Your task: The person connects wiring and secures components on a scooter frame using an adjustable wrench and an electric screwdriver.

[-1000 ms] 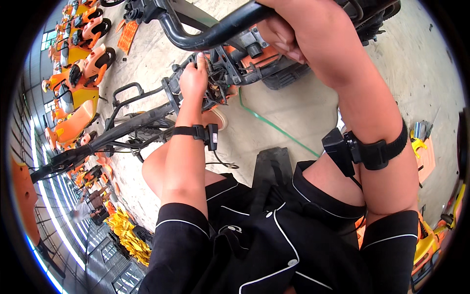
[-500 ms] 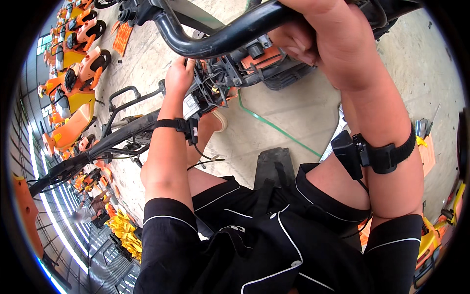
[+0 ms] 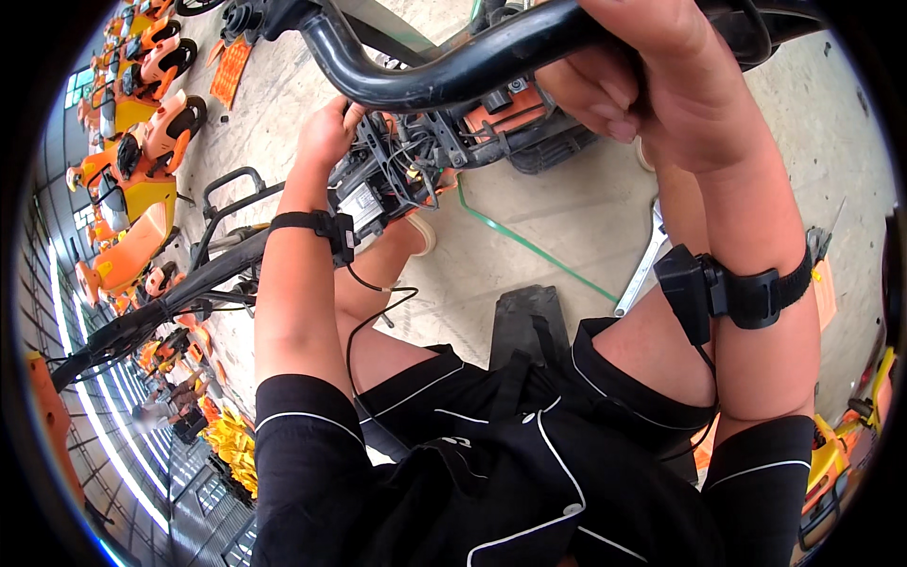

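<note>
We look down on a concrete floor (image 3: 529,208) in a big shed, a stripped scooter frame (image 3: 222,260) running from lower left to upper right beyond our knees. A thick black bar (image 3: 453,83), bent at its left part, crosses above the frame at the top of the view. The right hand (image 3: 628,80) is at this bar, thumb side over the top, fingers curled in below it; we read it as wrapped around the bar. The left hand (image 3: 328,132) is at the frame's middle, beside dark brackets and wires (image 3: 416,156), fingers bent inward; its fingertips are partly hidden, so we cannot tell whether it pinches anything. Just below those brackets sits a box with a pale label (image 3: 359,206); to their right, an orange panel (image 3: 505,115) shows under the bar. Each forearm wears a black strap with a small device; a thin cable (image 3: 351,354) hangs from the left one. On the floor we note a green strip (image 3: 543,248), slanting toward a long silver tool (image 3: 642,265) near the right thigh. Orange scooters (image 3: 142,180) stand in a row at far left, a yellow heap (image 3: 231,439) lower down.
</note>
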{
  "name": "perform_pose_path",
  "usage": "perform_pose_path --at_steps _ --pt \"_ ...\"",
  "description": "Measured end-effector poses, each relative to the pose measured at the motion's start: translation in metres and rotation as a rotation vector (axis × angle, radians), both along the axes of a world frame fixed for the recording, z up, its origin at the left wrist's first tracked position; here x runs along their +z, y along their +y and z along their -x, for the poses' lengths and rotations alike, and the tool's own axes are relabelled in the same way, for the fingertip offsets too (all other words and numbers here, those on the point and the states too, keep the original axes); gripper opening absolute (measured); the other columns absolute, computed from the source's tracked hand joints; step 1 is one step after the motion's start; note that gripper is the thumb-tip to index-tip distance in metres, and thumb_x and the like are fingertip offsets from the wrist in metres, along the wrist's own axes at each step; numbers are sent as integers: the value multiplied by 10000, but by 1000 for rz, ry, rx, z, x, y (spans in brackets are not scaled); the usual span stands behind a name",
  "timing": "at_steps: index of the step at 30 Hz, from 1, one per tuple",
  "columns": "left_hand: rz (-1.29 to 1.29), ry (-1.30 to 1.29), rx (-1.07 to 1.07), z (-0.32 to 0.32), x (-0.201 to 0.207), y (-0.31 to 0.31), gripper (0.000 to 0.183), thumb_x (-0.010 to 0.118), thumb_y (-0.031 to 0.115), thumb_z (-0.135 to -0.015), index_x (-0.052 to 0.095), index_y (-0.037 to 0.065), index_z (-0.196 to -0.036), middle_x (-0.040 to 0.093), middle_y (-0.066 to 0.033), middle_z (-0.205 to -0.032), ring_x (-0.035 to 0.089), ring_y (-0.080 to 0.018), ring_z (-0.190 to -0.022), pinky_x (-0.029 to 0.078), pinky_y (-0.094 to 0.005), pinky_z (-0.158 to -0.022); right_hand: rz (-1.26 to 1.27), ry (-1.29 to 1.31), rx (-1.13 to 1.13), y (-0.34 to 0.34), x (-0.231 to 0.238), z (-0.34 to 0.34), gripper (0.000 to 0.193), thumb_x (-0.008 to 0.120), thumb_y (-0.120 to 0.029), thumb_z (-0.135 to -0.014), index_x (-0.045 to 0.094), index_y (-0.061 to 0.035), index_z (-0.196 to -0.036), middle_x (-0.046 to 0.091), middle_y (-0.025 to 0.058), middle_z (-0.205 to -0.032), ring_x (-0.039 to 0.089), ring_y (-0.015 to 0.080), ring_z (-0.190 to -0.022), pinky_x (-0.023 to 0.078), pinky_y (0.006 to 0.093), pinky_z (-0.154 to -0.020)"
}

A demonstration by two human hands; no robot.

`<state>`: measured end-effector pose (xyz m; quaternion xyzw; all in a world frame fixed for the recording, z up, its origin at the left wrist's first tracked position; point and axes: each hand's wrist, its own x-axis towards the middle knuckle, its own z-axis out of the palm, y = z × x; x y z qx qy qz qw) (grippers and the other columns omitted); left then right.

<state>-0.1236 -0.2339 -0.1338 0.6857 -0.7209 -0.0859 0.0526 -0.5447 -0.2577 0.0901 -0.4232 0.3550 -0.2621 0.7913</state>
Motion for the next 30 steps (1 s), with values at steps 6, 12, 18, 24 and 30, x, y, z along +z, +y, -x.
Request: perform_pose_path --at_steps 6,12,18,24,30 --pt "-30 -42 -37 -18 -8 -1 519 515 583 -1015 683 93 -1046 721 -242 -938 675 -458 -940 523 -520 -808 76 -129 81 0 -22 4 523 680 -572 -909 601 -84 -742 529 1 -611 442 72 -497 307 228 -454" --pt "-45 -87 -182 -20 7 -13 435 561 517 -1013 667 108 -1121 718 -227 -974 669 -444 -956 519 -527 -818 383 289 755 5 -62 -9 591 803 -485 -844 469 -79 -575 388 -57 -552 349 104 -520 274 306 -482" --pt "-123 -96 -320 -25 27 -34 359 649 424 -973 698 109 -1140 720 -194 -1027 645 -435 -964 520 -510 -862 504 368 845 12 -83 -39 607 740 -541 -897 549 -34 -625 427 7 -550 415 138 -532 369 343 -511" --pt "-294 149 -204 -31 24 -52 323 619 283 -981 640 48 -1201 655 -221 -1203 605 -396 -1150 469 -465 -1009 466 436 848 13 -94 -52 545 697 -471 -933 572 -19 -655 471 30 -565 442 157 -550 395 366 -539" --pt "-166 110 -33 -17 9 -27 426 593 385 -1029 646 62 -1302 684 -163 -1216 598 -314 -1225 412 -418 -1102 502 443 840 10 -91 -55 494 667 -456 -917 655 10 -753 552 69 -611 519 200 -589 437 387 -577"
